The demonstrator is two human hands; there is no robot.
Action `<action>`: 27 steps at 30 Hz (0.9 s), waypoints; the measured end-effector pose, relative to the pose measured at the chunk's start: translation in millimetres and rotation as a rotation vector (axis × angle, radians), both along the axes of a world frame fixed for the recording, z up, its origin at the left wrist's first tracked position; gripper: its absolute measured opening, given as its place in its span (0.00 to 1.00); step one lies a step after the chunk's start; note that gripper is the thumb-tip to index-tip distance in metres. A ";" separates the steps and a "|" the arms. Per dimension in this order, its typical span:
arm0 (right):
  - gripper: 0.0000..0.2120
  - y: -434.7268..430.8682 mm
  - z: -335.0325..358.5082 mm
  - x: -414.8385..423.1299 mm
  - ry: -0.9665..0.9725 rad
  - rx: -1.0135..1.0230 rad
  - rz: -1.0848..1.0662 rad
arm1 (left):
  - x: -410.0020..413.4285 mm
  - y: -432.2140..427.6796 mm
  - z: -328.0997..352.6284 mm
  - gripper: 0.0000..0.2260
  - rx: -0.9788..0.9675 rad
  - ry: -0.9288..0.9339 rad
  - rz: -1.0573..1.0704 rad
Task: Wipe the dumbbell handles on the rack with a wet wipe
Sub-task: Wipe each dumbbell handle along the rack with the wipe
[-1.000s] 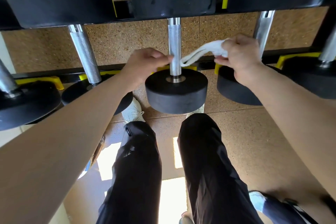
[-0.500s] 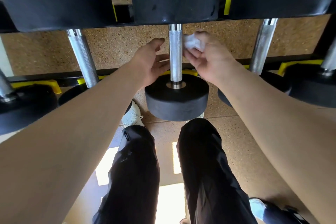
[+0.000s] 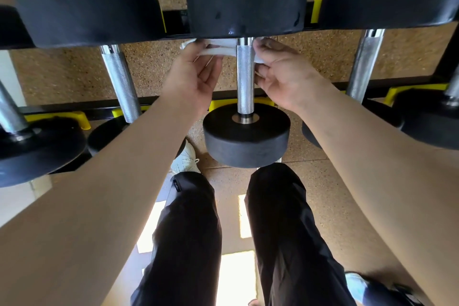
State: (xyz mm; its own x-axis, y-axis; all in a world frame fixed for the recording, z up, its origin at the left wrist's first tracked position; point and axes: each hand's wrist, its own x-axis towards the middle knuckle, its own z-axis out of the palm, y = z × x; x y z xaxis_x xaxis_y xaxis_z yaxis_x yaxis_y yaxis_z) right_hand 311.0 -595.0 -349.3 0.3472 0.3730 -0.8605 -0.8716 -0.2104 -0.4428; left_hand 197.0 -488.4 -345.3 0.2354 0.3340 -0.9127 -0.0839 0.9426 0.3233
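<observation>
A black dumbbell lies on the rack straight ahead, its knurled steel handle (image 3: 244, 82) running toward me between two round heads. A white wet wipe (image 3: 218, 48) is looped behind the far end of that handle, just under the far head (image 3: 246, 5). My left hand (image 3: 196, 77) pinches the wipe's left end beside the handle. My right hand (image 3: 280, 74) pinches the right end on the other side. Most of the wipe's right end is hidden by my fingers.
More dumbbells sit on both sides, with handles at the left (image 3: 121, 82) and right (image 3: 363, 64). The black rack rail (image 3: 74, 108) carries yellow cradles (image 3: 77, 117). Below are my legs in dark trousers (image 3: 188, 231) and a speckled cork-coloured floor (image 3: 323, 181).
Both hands moved up the middle handle to its far end. The wipe went from bunched in my right hand to stretched behind the handle, and my left hand took its left end.
</observation>
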 end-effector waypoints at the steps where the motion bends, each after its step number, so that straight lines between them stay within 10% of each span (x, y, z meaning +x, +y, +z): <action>1: 0.03 1.6 2.1 1.2 -0.015 -0.045 -0.053 | 1.0 -2.1 1.6 0.04 0.004 -0.004 0.011; 9: 0.13 -15.7 24.1 17.0 0.200 -0.100 -0.576 | 28.3 -14.2 5.9 0.06 0.073 0.081 -0.325; 15: 0.01 2.1 20.6 6.1 0.113 -0.121 -0.249 | -7.3 -6.0 19.9 0.03 0.182 0.135 -0.276; 21: 0.07 -39.0 18.4 26.0 0.112 -0.123 -0.476 | 9.0 -13.2 22.7 0.03 0.171 0.150 -0.564; 27: 0.08 -21.1 18.8 -4.0 -0.037 -0.162 -0.112 | -28.4 -6.4 12.9 0.03 0.246 0.363 -0.577</action>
State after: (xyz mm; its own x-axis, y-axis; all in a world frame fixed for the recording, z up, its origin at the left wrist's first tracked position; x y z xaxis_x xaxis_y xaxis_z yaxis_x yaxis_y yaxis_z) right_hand 307.0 -616.1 -330.5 0.4112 0.1878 -0.8920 -0.8773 -0.1843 -0.4432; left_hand 168.7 -494.8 -332.4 0.1327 0.4542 -0.8810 0.5577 0.7005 0.4452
